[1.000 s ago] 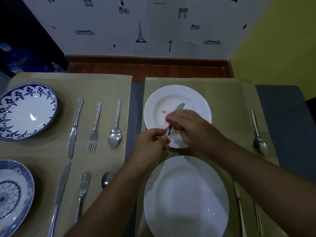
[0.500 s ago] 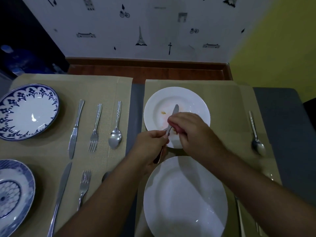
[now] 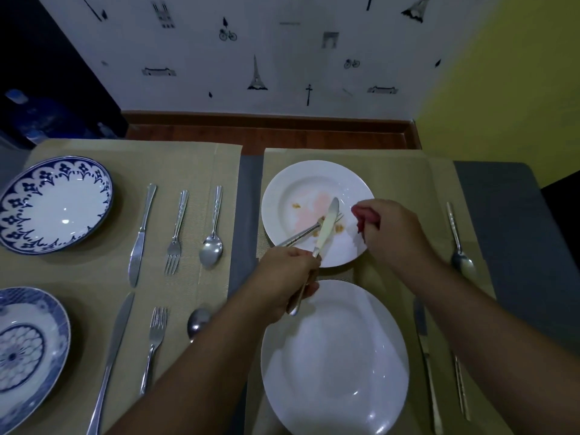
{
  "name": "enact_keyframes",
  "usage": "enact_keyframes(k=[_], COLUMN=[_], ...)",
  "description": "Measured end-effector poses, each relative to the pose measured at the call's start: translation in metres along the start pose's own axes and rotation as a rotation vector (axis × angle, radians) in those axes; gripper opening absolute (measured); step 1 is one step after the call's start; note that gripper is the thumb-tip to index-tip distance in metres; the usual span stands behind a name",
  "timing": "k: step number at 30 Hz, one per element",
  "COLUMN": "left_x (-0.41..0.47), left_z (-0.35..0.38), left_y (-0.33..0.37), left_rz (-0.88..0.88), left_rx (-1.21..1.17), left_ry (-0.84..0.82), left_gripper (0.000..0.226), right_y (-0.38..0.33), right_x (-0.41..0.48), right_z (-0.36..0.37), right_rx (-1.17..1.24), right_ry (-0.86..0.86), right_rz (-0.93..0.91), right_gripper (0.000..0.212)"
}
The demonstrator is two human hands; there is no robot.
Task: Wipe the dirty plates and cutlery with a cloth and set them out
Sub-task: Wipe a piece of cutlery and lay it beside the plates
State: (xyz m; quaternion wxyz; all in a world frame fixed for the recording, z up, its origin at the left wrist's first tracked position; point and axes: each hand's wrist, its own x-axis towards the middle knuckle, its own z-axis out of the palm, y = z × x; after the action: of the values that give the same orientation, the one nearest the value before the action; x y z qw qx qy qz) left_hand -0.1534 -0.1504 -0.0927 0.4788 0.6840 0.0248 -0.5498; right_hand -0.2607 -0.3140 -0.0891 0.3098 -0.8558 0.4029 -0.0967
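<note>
The knife (image 3: 326, 229), gripped at the handle by the left hand (image 3: 284, 276), is held over the dirty plate (image 3: 292, 186), tip pointing away and slightly right. A red cloth (image 3: 361, 214), apparently, is clenched in the right hand (image 3: 392, 235).

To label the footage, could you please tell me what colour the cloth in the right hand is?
Red; the cloth shows best in the head view.

No readable text, labels or numbers anywhere.

Grey table (image 3: 502, 215) — beige placemats (image 3: 94, 277) lie on it.
</note>
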Motion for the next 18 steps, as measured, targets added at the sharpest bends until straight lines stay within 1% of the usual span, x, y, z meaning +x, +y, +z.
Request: enact_keyframes(k=[2,4,8,11,13,16,18], left_x=[0.0,-0.001,-0.01,-0.017,-0.023,-0.031,-0.035], left_z=[0.0,0.0,-0.002,-0.002,0.0,0.006,0.011], left_y=[0.003,0.004,0.008,0.012,0.016,0.021,0.021], left_rz=[-0.004,0.005,0.105,0.16,0.191,0.206,0.223], left_rx=[-0.041,-0.022,0.019,0.072,0.092,0.023,-0.055], left_ry=[-0.013,-0.005,0.055,0.053,0.043,0.018,0.016], left_gripper=[0.015,0.018,0.014,0.015,0.017,0.023,0.023], right_y=[0.001,0.001,-0.001,-0.004,-0.006,-0.007,-0.005], right_x=[-0.012,-0.026,-0.049,-0.06,-0.065,-0.069,-0.071], right_z=[0.003,0.007,0.008,0.002,-0.003,-0.011,-0.016], right_rx=[0.088,0.158,0.313,0.424,0.471,0.508,0.536], right_ry=[-0.003,-0.028,-0.056,-0.065,-0.072,-0.084,-0.095], right_rz=[0.055,0.099,0.148,0.211,0.228,0.236,0.241], right_gripper=[0.035,0.036,0.038,0.041,0.04,0.038,0.037])
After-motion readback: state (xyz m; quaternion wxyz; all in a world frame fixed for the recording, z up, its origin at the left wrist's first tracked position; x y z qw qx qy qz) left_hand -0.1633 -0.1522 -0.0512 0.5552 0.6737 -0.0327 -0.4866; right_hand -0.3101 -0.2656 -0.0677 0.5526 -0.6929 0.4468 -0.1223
